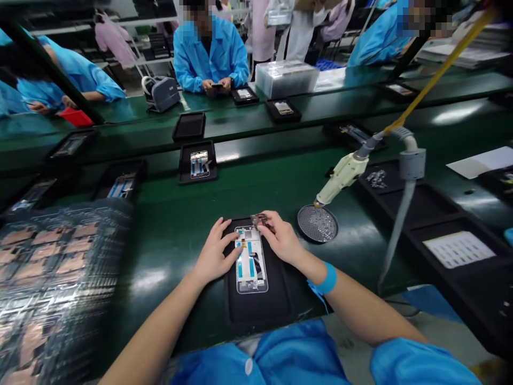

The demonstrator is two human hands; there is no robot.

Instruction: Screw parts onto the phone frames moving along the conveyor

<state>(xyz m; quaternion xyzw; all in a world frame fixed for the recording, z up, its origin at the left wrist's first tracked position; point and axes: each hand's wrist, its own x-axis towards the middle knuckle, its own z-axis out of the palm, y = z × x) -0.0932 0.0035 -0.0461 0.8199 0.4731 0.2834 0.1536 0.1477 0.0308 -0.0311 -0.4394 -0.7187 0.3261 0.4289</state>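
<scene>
A phone housing [256, 286] with blue strips and a black flex cable lies in a black tray [256, 313] on the green bench in front of me. My left hand [216, 252] rests at the housing's left side, fingers spread, with thumb and index finger touching its upper left part. Pinched in my right hand [284, 238] is a small dark phone part with a metallic look [258, 220], held over the housing's top right corner. The fingers partly cover this part, so its exact kind is unclear. A blue band circles my right wrist.
A pale electric screwdriver [342, 177] hangs above a round perforated dish [318, 223] at right. Clear trays of copper-coloured parts [52, 251] stack at left. Black trays [197, 162] line the bench behind. A partitioned tray [433, 206] sits right. Co-workers in blue work opposite.
</scene>
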